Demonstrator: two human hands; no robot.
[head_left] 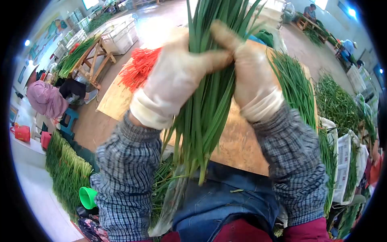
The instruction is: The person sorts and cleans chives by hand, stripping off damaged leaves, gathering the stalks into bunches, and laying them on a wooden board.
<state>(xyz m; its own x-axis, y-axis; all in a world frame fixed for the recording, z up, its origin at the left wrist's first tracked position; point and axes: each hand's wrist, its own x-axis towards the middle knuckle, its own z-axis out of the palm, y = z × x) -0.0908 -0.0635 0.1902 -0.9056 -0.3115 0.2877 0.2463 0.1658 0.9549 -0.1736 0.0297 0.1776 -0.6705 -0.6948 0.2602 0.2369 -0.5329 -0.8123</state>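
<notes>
"What are your hands doing?"

"My left hand (173, 72) is closed on a bunch of long green leaves (205, 109), its thumb laid across the front. My right hand (250, 70) is clamped on the same bunch from the other side, one digit reaching over the leaves. The two hands meet at the front. Both are a little blurred, and I can't tell how the fingers sit behind."

"Where is the bunch?"

"Up in front of me, over the wooden worktop (244, 145). Its lower ends hang past the near edge, in front of my jeans (229, 193); the upper part runs out of view."

"And what lies on the worktop?"

"Thin red strips (139, 68) are heaped by the left edge, toward the far side, just beyond my left hand. More green leaves (296, 86) lie along the right edge."

"Anything around it?"

"A person in a pink top (46, 99) sits off to the left, near a blue stool (69, 119). A bright green cup (87, 197) is beside my left sleeve (127, 173). A white crate (342, 169) stands to the right, beyond my right sleeve (296, 161)."
</notes>
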